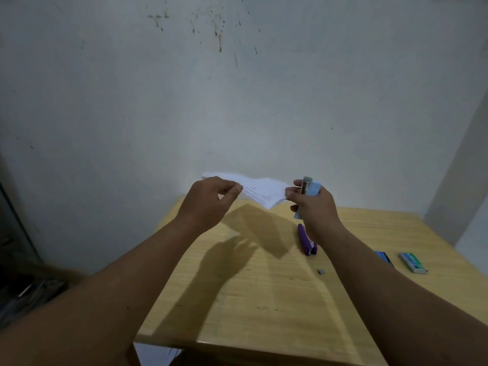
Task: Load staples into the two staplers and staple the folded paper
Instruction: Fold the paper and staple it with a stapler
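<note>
Above the table's (264, 299) far edge, the left hand (208, 199) pinches the folded paper (261, 192); the right hand (314, 207) grips the blue stapler (311, 190) at the paper's corner. The purple stapler (306, 240) lies below on the table.

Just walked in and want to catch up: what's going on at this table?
A person is holding things up above a wooden table. The left hand pinches one end of the folded paper; the right hand grips a light blue stapler at the paper's other end, apparently about to staple it. A purple stapler lies on the table, with two small staple boxes and a loose staple strip off to the right.
</note>
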